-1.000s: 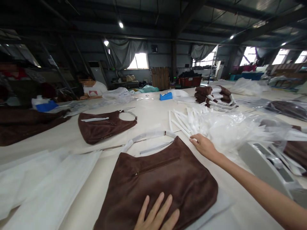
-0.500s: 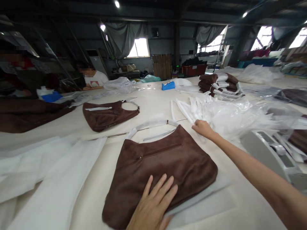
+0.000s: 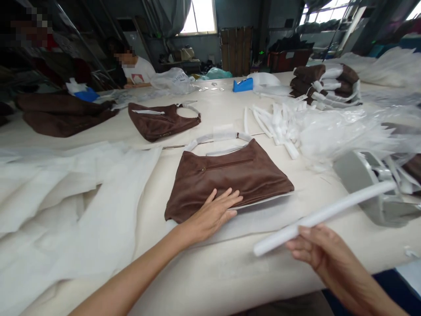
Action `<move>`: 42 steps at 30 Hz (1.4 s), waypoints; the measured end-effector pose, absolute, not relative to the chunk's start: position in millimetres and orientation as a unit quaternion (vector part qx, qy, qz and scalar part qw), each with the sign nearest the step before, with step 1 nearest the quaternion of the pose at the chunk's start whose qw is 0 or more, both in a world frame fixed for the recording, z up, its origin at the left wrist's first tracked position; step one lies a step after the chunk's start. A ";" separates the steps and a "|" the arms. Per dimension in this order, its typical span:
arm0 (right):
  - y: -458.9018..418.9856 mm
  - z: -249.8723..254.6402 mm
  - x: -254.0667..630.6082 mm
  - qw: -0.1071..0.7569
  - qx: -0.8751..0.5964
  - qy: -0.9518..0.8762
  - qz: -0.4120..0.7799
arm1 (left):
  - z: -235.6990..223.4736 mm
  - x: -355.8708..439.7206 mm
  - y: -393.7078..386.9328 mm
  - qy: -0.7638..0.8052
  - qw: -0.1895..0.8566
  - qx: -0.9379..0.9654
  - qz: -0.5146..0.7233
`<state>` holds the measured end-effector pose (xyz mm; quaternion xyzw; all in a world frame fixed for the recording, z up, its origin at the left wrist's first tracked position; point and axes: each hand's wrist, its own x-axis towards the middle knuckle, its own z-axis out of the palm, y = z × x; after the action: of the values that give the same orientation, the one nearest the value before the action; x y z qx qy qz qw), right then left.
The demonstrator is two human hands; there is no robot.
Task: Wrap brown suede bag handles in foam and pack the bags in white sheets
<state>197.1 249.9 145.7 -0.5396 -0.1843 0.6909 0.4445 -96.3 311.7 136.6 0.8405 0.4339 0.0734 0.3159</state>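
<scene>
A brown handbag [image 3: 226,175] lies on the table in front of me, its strap wrapped in white foam and pointing away. My left hand [image 3: 210,215] rests flat on the bag's near edge, fingers spread. Under that edge shows a thin white sheet [image 3: 263,219]. To the right, my right hand [image 3: 315,245] is closed round a white foam tube [image 3: 329,210], held above the table near its front edge. More white foam tubes [image 3: 276,123] lie in a loose pile beyond the bag.
White sheets [image 3: 108,210] spread over the left side. Another brown bag [image 3: 164,120] lies farther back, near a blue tape dispenser [image 3: 242,84]. Stacked brown bags [image 3: 324,83], clear plastic [image 3: 332,127] and a grey device [image 3: 358,180] occupy the right. A person [image 3: 136,70] sits across the table.
My right hand has come back from the foam pile toward me with one tube in it. My left hand stays on the bag. The view has tilted down.
</scene>
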 end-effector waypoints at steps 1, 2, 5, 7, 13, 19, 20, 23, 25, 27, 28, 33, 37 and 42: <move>239.6 138.5 177.7 0.424 -0.523 -0.162 0.721 | 140.6 -97.3 314.0 0.427 0.325 0.841 0.069; 233.5 133.1 157.6 0.415 -0.506 -0.147 0.742 | 144.3 -98.2 316.6 0.420 0.330 0.843 0.064; 235.8 125.9 98.9 0.401 -0.454 -0.136 0.784 | 153.4 -100.1 325.6 0.402 0.340 0.849 0.040; 246.7 124.1 65.9 0.390 -0.430 -0.138 0.802 | 156.5 -100.4 330.8 0.398 0.349 0.848 0.024; 270.9 114.0 14.1 0.396 -0.396 -0.200 0.804 | 149.1 -97.3 333.7 0.416 0.333 0.846 0.014; 282.5 103.9 14.7 0.323 -0.446 -0.242 0.798 | 127.7 -94.5 323.5 0.456 0.264 0.848 0.062; 282.9 102.6 16.6 0.316 -0.446 -0.246 0.800 | 124.9 -94.6 321.4 0.458 0.251 0.850 0.069; 277.7 103.6 30.9 0.258 -0.441 -0.296 0.807 | 119.2 -94.8 314.5 0.452 0.212 0.862 0.081; 272.7 112.9 53.0 0.185 -0.446 -0.395 0.782 | 117.3 -94.0 309.8 0.447 0.187 0.871 0.085; 274.3 129.7 85.7 0.172 -0.460 -0.568 0.661 | 115.4 -92.3 306.0 0.445 0.163 0.876 0.089; 279.4 139.0 104.1 0.215 -0.458 -0.670 0.544 | 114.1 -91.2 304.6 0.446 0.151 0.877 0.093; 329.0 145.8 171.4 0.221 -0.346 -0.911 0.039 | 101.1 -87.4 299.6 0.444 0.105 0.884 0.103; 340.3 101.4 184.8 0.097 -0.301 -0.948 -0.038 | 97.7 -84.6 291.6 0.443 0.094 0.888 0.083; 338.0 84.0 193.4 0.080 -0.260 -0.960 -0.063 | 128.4 -82.5 294.5 0.423 0.144 0.893 0.060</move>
<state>193.4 338.0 84.0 -0.2603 -0.9601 -0.0631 0.0799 -82.5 294.5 128.4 0.8927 0.4228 0.0595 0.1442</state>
